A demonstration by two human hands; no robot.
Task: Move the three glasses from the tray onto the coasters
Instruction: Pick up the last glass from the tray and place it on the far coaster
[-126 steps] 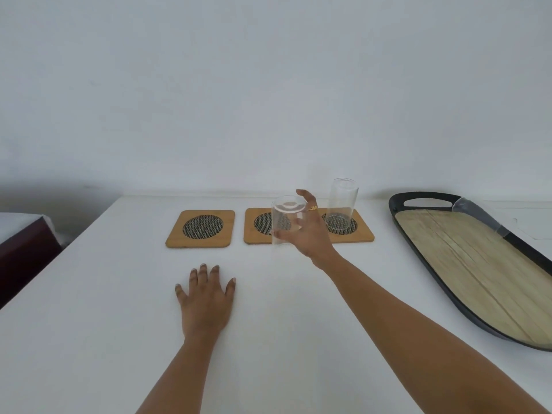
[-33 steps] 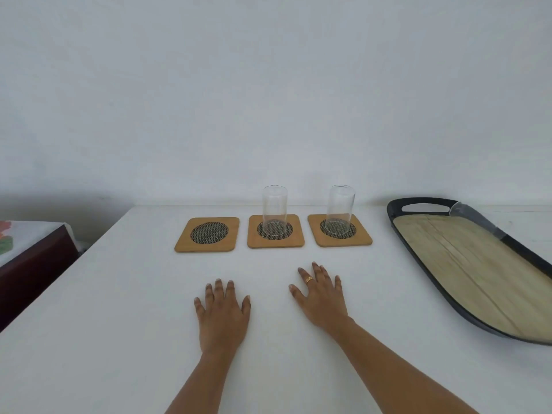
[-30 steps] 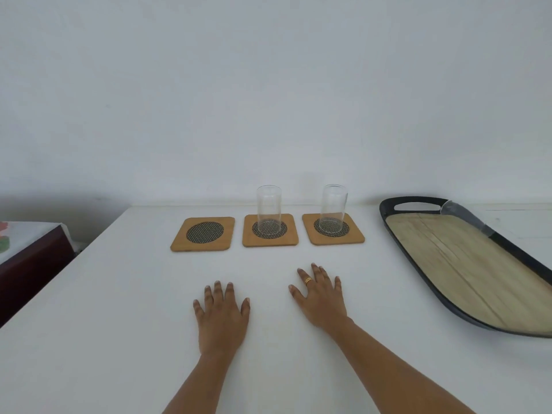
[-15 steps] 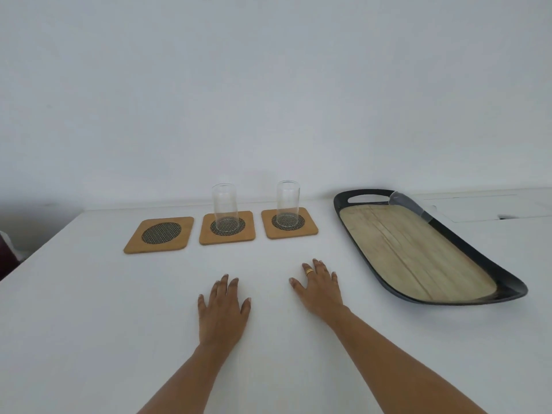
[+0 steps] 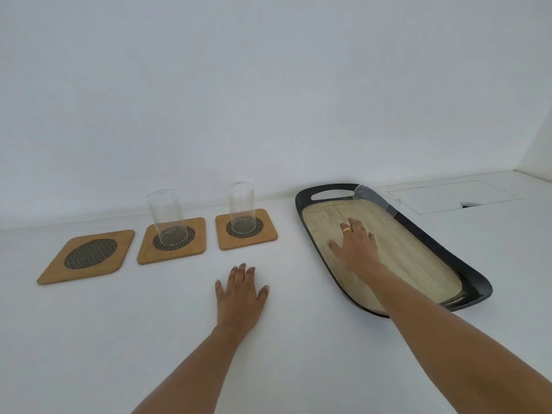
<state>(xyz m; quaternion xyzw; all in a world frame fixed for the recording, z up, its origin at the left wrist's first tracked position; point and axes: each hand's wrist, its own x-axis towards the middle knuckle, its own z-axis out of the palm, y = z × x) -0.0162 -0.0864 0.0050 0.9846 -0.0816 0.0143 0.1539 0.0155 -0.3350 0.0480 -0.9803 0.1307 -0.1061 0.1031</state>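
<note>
Three wooden coasters with dark mesh centres lie in a row. The left coaster (image 5: pixel 86 256) is bare. A clear glass (image 5: pixel 165 215) stands on the middle coaster (image 5: pixel 173 241), another glass (image 5: pixel 241 206) on the right coaster (image 5: pixel 246 229). The third glass (image 5: pixel 376 199) lies tipped on its side at the far right rim of the black tray (image 5: pixel 472 283) with a wood-look floor. My right hand (image 5: pixel 355 248) reaches over the tray, fingers spread, holding nothing, short of that glass. My left hand (image 5: pixel 240 291) rests flat on the table.
The white table (image 5: pixel 119 339) runs to a white wall behind the coasters. A flush rectangular panel (image 5: pixel 454 196) with a small dark notch sits in the tabletop right of the tray.
My right hand has lifted off the table and moved right over the tray. The view has swung right. The left hand and both standing glasses have stayed put.
</note>
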